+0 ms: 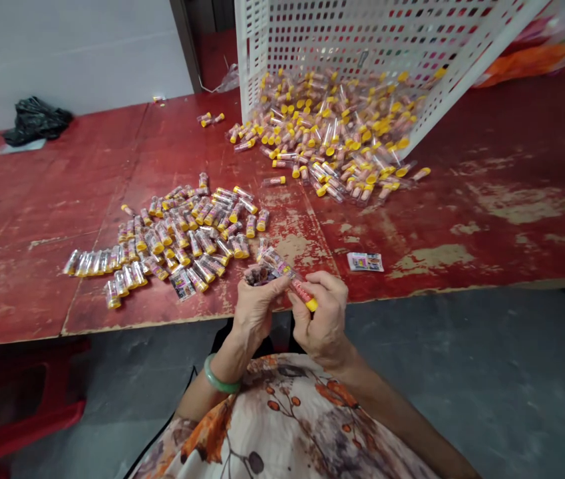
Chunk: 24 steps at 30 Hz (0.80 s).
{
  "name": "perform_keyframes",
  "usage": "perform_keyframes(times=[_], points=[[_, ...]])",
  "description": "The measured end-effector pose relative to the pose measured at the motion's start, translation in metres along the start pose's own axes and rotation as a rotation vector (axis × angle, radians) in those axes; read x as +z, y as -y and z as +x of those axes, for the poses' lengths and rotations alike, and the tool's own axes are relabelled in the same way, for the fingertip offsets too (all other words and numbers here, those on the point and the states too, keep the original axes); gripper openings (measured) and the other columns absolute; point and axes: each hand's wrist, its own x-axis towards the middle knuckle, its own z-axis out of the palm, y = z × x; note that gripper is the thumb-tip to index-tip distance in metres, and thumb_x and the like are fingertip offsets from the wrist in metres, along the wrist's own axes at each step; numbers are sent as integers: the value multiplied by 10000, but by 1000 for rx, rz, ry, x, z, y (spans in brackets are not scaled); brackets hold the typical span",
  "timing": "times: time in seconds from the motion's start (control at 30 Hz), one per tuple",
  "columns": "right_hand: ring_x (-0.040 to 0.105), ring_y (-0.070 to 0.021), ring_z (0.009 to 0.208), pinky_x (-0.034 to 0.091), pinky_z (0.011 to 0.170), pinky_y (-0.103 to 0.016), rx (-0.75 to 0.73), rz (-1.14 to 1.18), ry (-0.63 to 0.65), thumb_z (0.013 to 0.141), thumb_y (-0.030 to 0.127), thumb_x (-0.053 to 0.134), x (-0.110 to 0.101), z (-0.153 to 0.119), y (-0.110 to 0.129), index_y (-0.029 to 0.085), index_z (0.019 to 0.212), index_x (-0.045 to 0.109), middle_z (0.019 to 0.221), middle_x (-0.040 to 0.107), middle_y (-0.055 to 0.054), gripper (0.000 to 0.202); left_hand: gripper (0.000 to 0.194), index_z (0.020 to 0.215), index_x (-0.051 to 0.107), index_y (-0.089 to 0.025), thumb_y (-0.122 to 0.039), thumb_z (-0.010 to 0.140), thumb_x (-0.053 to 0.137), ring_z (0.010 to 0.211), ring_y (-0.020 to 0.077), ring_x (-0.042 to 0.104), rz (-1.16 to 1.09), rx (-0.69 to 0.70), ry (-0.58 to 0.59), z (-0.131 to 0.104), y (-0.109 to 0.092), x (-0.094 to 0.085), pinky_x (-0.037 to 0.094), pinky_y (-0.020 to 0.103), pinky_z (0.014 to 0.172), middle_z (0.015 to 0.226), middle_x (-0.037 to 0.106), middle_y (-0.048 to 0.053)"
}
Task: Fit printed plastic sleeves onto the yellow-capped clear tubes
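Observation:
My left hand (257, 307) is closed on a bunch of small printed packets (258, 274) at the table's front edge. Pinched in my right hand (323, 313) is a clear tube with a yellow cap (311, 304), its cap end pointing down toward me. The tube's far end meets a printed packet beside my left thumb; how they join is too small to tell. Left of my hands lies a spread of tubes (182, 229) with dark printed packets showing in them, some in rows. A loose packet (182, 285) touches that spread.
A white perforated crate (412, 126) lies tipped at the back, with many yellow-capped tubes (332, 133) spilling out onto the red table (462, 173). A small stack of packets (365, 262) lies right of my hands. A black bag (37, 121) sits back left; a red stool (52, 412) stands below.

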Motion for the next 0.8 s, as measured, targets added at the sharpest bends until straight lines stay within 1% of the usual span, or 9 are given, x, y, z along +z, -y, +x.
perform_keyframes(times=[0.1,0.13,0.2,0.27,0.33,0.43,0.6,0.7,0.8], points=[[501,-227,1034,482,855,-404,129,163,58,845,171,497,0,3,0,208,1158,433,1088,459,-98,321,348,736,619,-136,-212,495,858,543,84,556,-2,-42,46,-1,1,-2,449,201,508,652,623,-18],[484,-237,1078,475,877,-414,146,195,86,848,202,501,-2,3,-3,202,1195,419,1135,443,-111,356,357,753,626,-136,-212,493,859,555,89,565,2,-60,55,-1,0,-2,455,205,518,669,631,-12],[449,-251,1153,460,921,-430,170,257,198,850,264,516,-8,2,-10,195,1294,366,1247,401,-134,474,373,776,633,-134,-222,494,860,545,83,552,14,-91,59,-1,-2,-4,441,200,508,680,631,-7],[481,-232,1119,475,912,-416,224,368,326,854,293,517,-16,2,-19,207,1338,347,1309,378,-136,521,357,750,620,-124,-237,506,856,480,51,482,34,-117,89,1,-7,-6,373,176,448,628,590,-20],[535,-202,1036,504,860,-385,251,466,374,858,266,518,-23,3,-27,236,1280,436,1278,432,-112,430,334,666,577,-119,-268,531,845,415,18,369,55,-144,152,2,-10,-7,268,167,394,539,501,-47],[578,-199,984,523,784,-358,188,442,273,831,190,562,-26,6,-30,248,1111,576,1131,561,-78,287,351,633,552,-122,-287,529,844,395,7,313,89,-160,226,3,-12,-8,200,181,384,523,464,-54],[631,-168,795,523,609,-297,123,322,44,777,107,598,-19,5,-18,224,1011,635,986,646,-69,265,326,642,573,-121,-288,547,837,385,8,315,116,-159,277,0,-10,-6,183,188,377,529,482,-44],[652,-181,813,544,639,-316,95,283,-26,764,92,605,-15,4,-12,224,954,654,942,668,-65,237,325,652,587,-119,-279,535,844,398,9,332,120,-162,247,-4,-10,-5,203,185,375,559,505,-37],[657,-179,800,552,641,-321,93,264,-52,772,93,598,-13,1,-10,228,923,662,930,674,-63,213,330,647,597,-115,-276,515,853,408,9,333,122,-155,214,-7,-10,-4,207,185,373,566,509,-36]])
